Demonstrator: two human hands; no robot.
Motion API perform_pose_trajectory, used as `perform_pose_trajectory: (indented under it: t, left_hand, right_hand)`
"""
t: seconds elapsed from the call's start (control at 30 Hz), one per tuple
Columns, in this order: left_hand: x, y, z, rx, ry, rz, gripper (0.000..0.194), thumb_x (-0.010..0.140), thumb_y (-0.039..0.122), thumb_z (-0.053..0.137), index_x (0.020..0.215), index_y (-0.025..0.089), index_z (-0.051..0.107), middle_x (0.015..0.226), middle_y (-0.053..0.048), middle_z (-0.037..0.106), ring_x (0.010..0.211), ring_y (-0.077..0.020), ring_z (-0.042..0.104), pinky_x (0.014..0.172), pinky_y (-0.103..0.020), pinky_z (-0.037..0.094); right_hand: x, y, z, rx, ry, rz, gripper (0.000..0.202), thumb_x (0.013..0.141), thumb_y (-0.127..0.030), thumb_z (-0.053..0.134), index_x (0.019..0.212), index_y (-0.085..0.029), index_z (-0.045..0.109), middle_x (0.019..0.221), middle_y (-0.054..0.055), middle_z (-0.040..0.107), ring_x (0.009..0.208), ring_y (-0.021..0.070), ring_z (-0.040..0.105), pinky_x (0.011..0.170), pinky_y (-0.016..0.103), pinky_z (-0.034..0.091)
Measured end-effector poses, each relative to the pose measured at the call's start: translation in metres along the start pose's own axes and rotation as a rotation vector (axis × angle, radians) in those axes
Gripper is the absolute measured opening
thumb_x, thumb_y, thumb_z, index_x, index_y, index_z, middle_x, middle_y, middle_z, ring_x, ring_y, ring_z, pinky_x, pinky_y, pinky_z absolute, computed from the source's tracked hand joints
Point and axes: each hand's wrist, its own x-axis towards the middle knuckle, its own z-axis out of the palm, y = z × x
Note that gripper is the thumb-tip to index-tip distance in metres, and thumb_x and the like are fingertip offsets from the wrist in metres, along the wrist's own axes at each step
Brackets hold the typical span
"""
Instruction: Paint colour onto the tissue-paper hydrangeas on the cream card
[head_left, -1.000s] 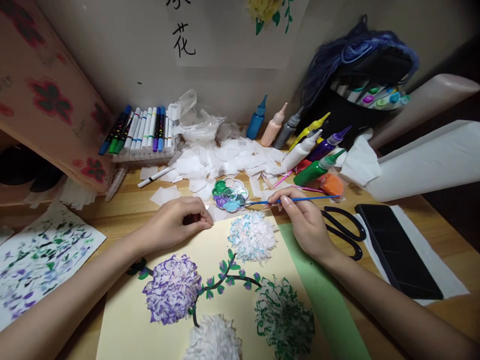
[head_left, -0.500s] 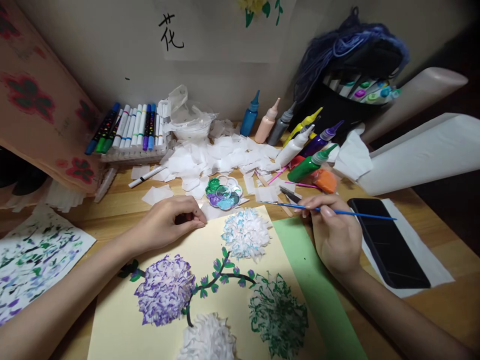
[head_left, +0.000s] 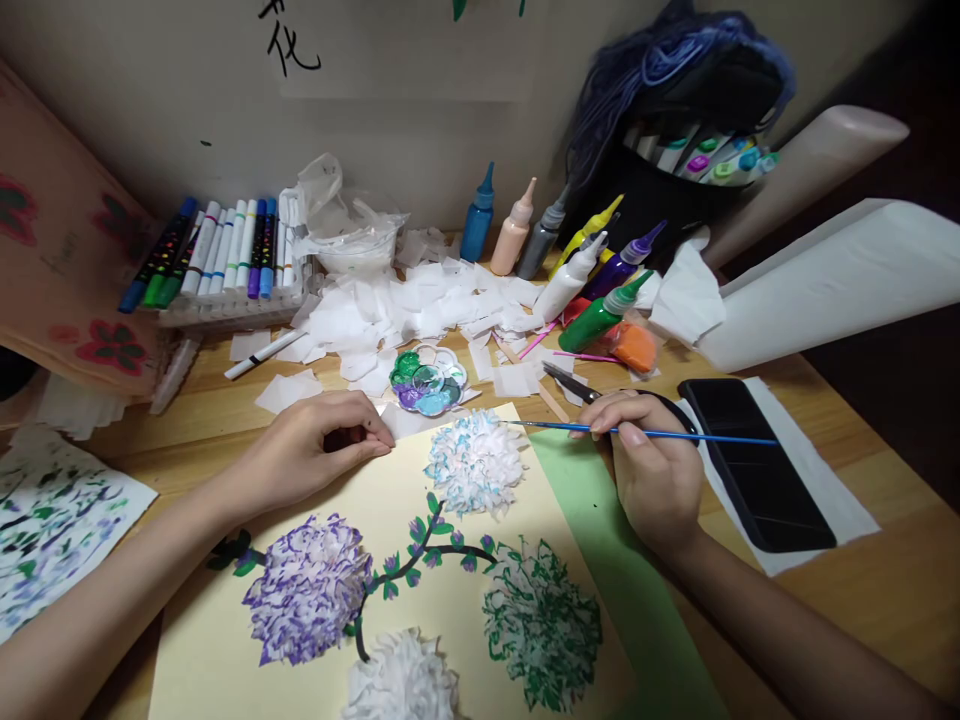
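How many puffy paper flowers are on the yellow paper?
4: a blue-tipped flower at the top, a purple-tipped flower on the left, a green-tipped flower on the right, and a white flower at the bottom, partly cut off. More may be hidden below.

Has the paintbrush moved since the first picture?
Yes, the paintbrush moved right, away from the paint palette; its tip is now by the blue-and-white paper flower.

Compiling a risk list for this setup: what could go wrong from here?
The right hand is right by the scissors and could snag them. The paint palette lies close to the cream sheet; a bump might smear it. The blue brush crosses over the phone and might tap it.
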Motion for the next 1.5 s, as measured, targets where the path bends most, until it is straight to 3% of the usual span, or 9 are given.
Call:
perform_pose_trajectory:
  t: [0.2,0.57,0.63,0.8,0.9,1.1,1.23,1.5]
  left_hand:
    - [0.0,0.0,0.0,0.002,0.005,-0.001,0.02,0.09,0.039,0.059,0.086,0.023,0.069,0.088,-0.003,0.068,0.08,-0.017,0.062,0.073,-0.029,0.047]
    - [0.0,-0.001,0.0,-0.004,0.0,0.002,0.019,0.09,0.038,0.06,0.086,0.022,0.069,0.087,-0.002,0.067,0.08,-0.0161,0.061,0.072,-0.029,0.046]
    - [0.001,-0.001,0.001,0.003,0.0,0.003,0.019,0.09,0.038,0.059,0.086,0.022,0.069,0.086,-0.002,0.067,0.079,-0.0161,0.061,0.073,-0.029,0.046]
    - [-0.001,0.0,0.001,0.008,0.003,0.0,0.018,0.09,0.036,0.059,0.085,0.021,0.069,0.086,-0.002,0.067,0.08,-0.0162,0.06,0.073,-0.029,0.046]
    - [-0.002,0.0,0.001,0.014,0.009,0.006,0.016,0.09,0.033,0.06,0.085,0.021,0.068,0.085,-0.002,0.067,0.08,-0.0159,0.06,0.072,-0.029,0.045]
    - [-0.002,0.0,0.002,0.021,0.016,0.024,0.014,0.09,0.029,0.059,0.084,0.02,0.068,0.085,-0.001,0.067,0.08,-0.0153,0.06,0.072,-0.028,0.045]
    - [-0.002,0.0,0.003,0.026,0.017,0.022,0.013,0.09,0.028,0.06,0.085,0.02,0.069,0.085,-0.001,0.068,0.08,-0.0151,0.06,0.073,-0.028,0.045]
    - [-0.001,0.001,0.002,0.017,0.021,0.006,0.014,0.09,0.03,0.06,0.084,0.021,0.068,0.084,-0.001,0.067,0.078,-0.015,0.06,0.072,-0.028,0.045]
  right_hand:
    - [0.001,0.001,-0.001,-0.031,-0.031,-0.008,0.016,0.088,-0.027,0.05,0.077,-0.026,0.062,0.074,0.004,0.061,0.074,0.0232,0.057,0.072,0.04,0.046]
    - [0.004,0.001,-0.002,-0.002,0.039,-0.033,0.018,0.09,-0.027,0.05,0.078,-0.025,0.063,0.077,0.004,0.061,0.074,0.0214,0.058,0.069,0.037,0.048]
    - [0.01,-0.002,0.004,0.004,-0.007,-0.042,0.017,0.092,-0.027,0.049,0.083,-0.025,0.063,0.081,0.004,0.062,0.078,0.0204,0.06,0.07,0.036,0.048]
    - [0.027,-0.01,0.028,-0.139,-0.309,-0.07,0.019,0.097,-0.03,0.044,0.093,-0.025,0.063,0.09,0.002,0.064,0.09,0.0184,0.061,0.081,0.034,0.046]
    - [0.032,-0.01,0.036,-0.212,-0.397,-0.068,0.02,0.098,-0.031,0.043,0.094,-0.025,0.062,0.092,0.002,0.063,0.092,0.0179,0.059,0.084,0.035,0.044]
    - [0.033,-0.007,0.037,-0.149,-0.378,-0.041,0.021,0.099,-0.032,0.041,0.093,-0.025,0.061,0.09,0.001,0.062,0.09,0.0166,0.058,0.084,0.033,0.043]
    - [0.035,-0.007,0.038,-0.158,-0.446,-0.035,0.02,0.098,-0.032,0.043,0.094,-0.025,0.061,0.09,0.0,0.062,0.089,0.0156,0.058,0.082,0.03,0.043]
    - [0.032,-0.011,0.033,-0.126,-0.396,-0.017,0.021,0.097,-0.031,0.044,0.095,-0.026,0.064,0.094,0.002,0.064,0.094,0.0181,0.059,0.085,0.033,0.044]
